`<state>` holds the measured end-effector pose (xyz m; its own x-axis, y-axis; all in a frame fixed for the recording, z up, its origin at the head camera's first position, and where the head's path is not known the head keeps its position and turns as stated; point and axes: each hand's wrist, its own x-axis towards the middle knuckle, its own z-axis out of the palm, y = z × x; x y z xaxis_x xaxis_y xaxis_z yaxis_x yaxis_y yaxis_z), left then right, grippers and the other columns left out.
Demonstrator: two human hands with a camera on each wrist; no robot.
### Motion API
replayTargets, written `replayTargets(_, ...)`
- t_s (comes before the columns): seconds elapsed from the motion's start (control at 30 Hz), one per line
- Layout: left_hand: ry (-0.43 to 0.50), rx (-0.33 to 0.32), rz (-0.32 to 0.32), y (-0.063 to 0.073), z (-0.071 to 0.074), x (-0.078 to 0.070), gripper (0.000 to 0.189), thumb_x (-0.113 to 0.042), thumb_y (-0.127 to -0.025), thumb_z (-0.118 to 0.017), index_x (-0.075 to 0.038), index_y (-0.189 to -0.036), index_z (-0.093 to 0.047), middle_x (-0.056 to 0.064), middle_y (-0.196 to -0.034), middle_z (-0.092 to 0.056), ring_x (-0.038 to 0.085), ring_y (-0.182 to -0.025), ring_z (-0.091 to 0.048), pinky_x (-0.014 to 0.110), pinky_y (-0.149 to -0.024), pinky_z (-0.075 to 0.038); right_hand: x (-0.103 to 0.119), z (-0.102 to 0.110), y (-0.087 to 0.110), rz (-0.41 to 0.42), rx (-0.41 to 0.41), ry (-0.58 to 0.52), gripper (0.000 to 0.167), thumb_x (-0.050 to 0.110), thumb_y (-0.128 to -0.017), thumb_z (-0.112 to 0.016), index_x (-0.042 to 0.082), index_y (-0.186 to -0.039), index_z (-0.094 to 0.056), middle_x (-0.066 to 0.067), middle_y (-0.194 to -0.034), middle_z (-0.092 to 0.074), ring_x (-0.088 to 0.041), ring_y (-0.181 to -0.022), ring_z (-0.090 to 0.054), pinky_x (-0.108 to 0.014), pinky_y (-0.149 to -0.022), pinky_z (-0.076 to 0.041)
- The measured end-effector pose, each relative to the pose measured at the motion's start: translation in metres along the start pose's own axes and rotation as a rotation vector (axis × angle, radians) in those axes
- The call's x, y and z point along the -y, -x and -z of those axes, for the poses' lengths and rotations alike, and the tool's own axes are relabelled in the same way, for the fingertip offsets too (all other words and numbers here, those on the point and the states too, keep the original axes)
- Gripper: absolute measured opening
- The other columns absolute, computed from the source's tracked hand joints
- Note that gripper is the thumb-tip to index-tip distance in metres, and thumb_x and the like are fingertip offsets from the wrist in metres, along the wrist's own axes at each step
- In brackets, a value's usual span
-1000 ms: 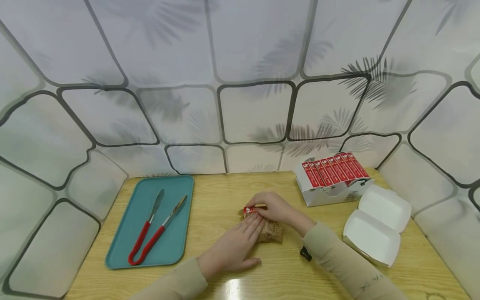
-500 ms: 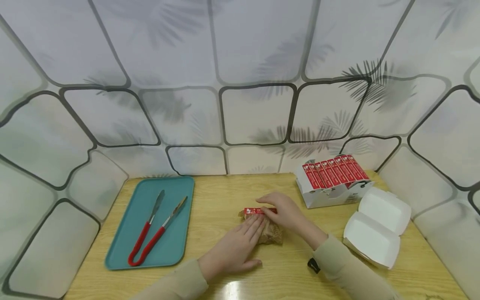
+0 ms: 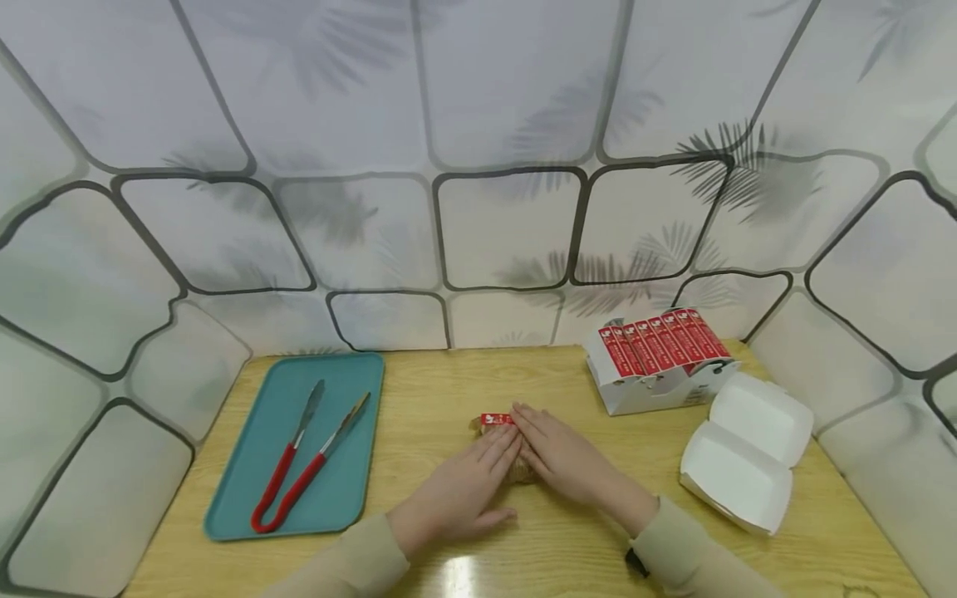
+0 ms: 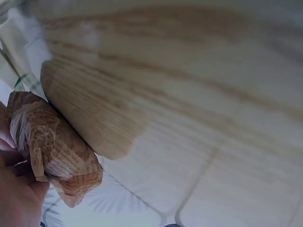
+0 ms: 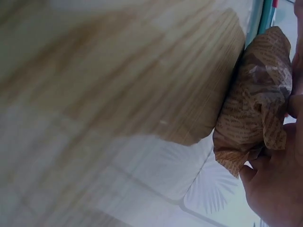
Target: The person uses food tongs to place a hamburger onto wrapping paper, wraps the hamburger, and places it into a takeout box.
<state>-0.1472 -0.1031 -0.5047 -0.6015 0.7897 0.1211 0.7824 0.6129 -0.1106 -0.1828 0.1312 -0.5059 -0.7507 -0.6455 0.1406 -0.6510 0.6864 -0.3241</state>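
A small packet wrapped in brown printed paper (image 3: 521, 472) lies on the table under both hands. A red label strip (image 3: 495, 419) with white print shows along its far top edge, its right end covered by fingers. My left hand (image 3: 458, 497) rests on the packet's left side with fingers straight and thumb apart. From the right, my right hand (image 3: 570, 462) lies on it with extended fingers, its fingertips meeting the left ones. Both wrist views show the crumpled wrapper of the packet (image 4: 59, 144), (image 5: 253, 94) up close, with fingers along one side.
A teal tray (image 3: 242, 490) at left holds red-handled metal tongs (image 3: 277, 482). At the back right stands a white box of red-topped packs (image 3: 665, 345). An open white clamshell container (image 3: 736, 473) sits in front of it. A small black object (image 3: 635, 563) is partly hidden by the right sleeve.
My right hand has slid right along the red label strip, left its far edge, and come down flat on the packet's right side. The left hand has stayed in place.
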Motion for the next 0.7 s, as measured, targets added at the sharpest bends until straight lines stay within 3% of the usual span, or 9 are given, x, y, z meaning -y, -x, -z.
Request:
replayTargets(0.17,0.006,-0.057,0.079,-0.003,0.0,0.003,0.087,-0.056,-0.107,-0.052,0.007,-0.163,-0.031,0.024,-0.172,-0.031,0.036,-0.162,-0.031,0.044,-0.133,-0.032,0.003,0.001,0.0,0.005,0.018,0.014,0.061,0.026,-0.112,-0.049,-0.005,-0.162,-0.034,-0.023,-0.171,-0.033,-0.04,-0.158,-0.036,-0.06,-0.129,-0.032)
replayTargets(0.33,-0.014,-0.013,0.147,-0.004,-0.006,0.007,0.087,-0.058,-0.108,-0.049,0.007,-0.163,-0.031,0.025,-0.171,-0.032,0.037,-0.162,-0.03,0.045,-0.134,-0.031,0.005,0.001,0.0,0.004,0.036,0.0,0.064,0.026,-0.112,-0.049,-0.006,-0.164,-0.03,-0.023,-0.173,-0.028,-0.039,-0.161,-0.031,-0.057,-0.131,-0.031)
replayTargets(0.53,-0.015,0.037,0.14,-0.003,-0.01,0.009,0.091,-0.063,-0.107,-0.045,0.006,-0.165,-0.027,0.025,-0.173,-0.028,0.036,-0.163,-0.028,0.044,-0.135,-0.028,0.004,-0.002,0.002,0.009,0.063,-0.028,0.068,0.03,-0.113,-0.048,-0.004,-0.167,-0.023,-0.023,-0.175,-0.021,-0.04,-0.163,-0.025,-0.057,-0.131,-0.028)
replayTargets(0.7,0.055,0.065,0.14,0.002,-0.008,0.008,0.096,-0.065,-0.106,-0.046,0.006,-0.166,-0.021,0.026,-0.174,-0.024,0.035,-0.164,-0.024,0.043,-0.134,-0.029,0.004,-0.006,0.003,-0.016,0.104,-0.072,0.071,0.034,-0.114,-0.044,-0.003,-0.168,-0.015,-0.023,-0.177,-0.012,-0.038,-0.165,-0.018,-0.057,-0.133,-0.025)
